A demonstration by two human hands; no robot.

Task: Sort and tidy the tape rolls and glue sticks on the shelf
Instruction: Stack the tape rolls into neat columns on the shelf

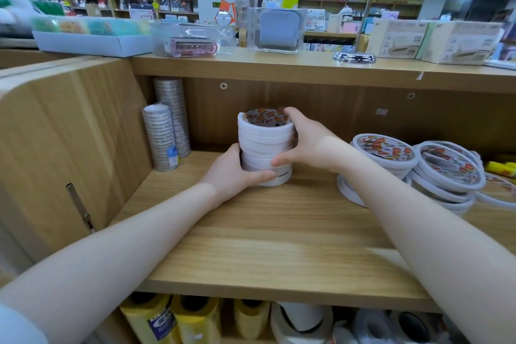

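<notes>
Both hands clamped on an upright stack of white tape rolls (265, 148) mid-shelf (279, 232), left hand (231, 169) low, right hand (304, 139) high, axis vertical.

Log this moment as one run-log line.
stage: stacking | left hand: grips stack base | right hand: grips white tape stack top | stack: upright on shelf | loose rolls: right, unsorted

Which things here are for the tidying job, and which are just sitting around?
For the job:
- white tape stack, held by left hand and right hand
- messy tape pile
- clear tape tubes
- yellow glue sticks

Just sitting around:
- grey pouch
- cardboard boxes
- small clock
</notes>
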